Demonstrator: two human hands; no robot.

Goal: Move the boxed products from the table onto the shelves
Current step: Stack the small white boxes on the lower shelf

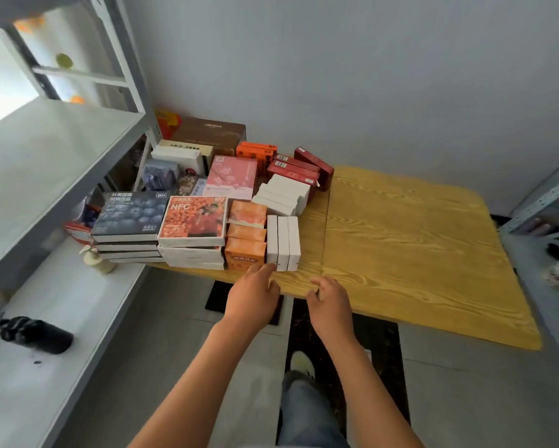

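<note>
Progress: early by the look of it; boxed products [203, 202] still crowded on the left part of the table [401, 240], none seen on the near shelves [55, 150]
Left to do: nearly everything, judging by the heap: blueberry stack [129, 221], NFC orange stack [192, 226], small orange cartons [246, 234], pink box [233, 177], red packs [301, 168], brown case [210, 132] at the back
Nearest pick: three white boxes [283, 242] standing upright side by side at the front edge, touching the orange cartons
Left hand [254, 294]: fingers stretched forward, tips at the foot of the white boxes, touching or just short, hard to tell; nothing gripped
Right hand [328, 302]: fingers loosely bent over the table's near edge, just right of the white boxes; holding nothing
Edges: white boxes close to the front lip, likely to tip off if nudged toward the body
Open room: bare wood across the right side of the table; wide bare shelf boards at left, a black bottle [34, 334] and a pale spray bottle [97, 258] on the lower one
</note>
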